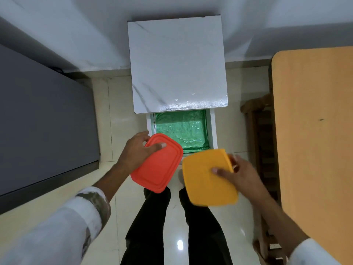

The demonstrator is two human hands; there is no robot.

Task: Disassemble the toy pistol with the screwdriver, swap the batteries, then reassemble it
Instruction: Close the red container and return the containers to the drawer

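**While both hands hold lidded boxes above an open drawer**

Where the left thumb (pixel 162 145) presses flat on the red lid (pixel 158 167), the other fingers curl under the lid's far edge out of sight, so the left hand (pixel 136 150) clamps this box from its left side. Only the lid's top shows. The right thumb (pixel 219 172) lies across the yellow lid (pixel 206 180), and the right fingertips (pixel 234 163) hook over its far right edge, where a strip of the yellow box's wall shows. The right hand (pixel 242 175) thus grips it from the right, tilted and somewhat blurred. The two boxes sit side by side, close but apart.

Behind them a white drawer (pixel 213 129) stands pulled out from under a marble-patterned tabletop (pixel 177 64), with a crinkled green liner (pixel 181 129) on its floor. Where the toy pistol lies cannot be told, since both lids are shut.

Black trousers (pixel 152 226) show below against pale floor tiles (pixel 118 119). A grey slab (pixel 44 121) runs along the left, and an orange tabletop (pixel 315 131) with a wooden chair (pixel 261 131) stands at the right.
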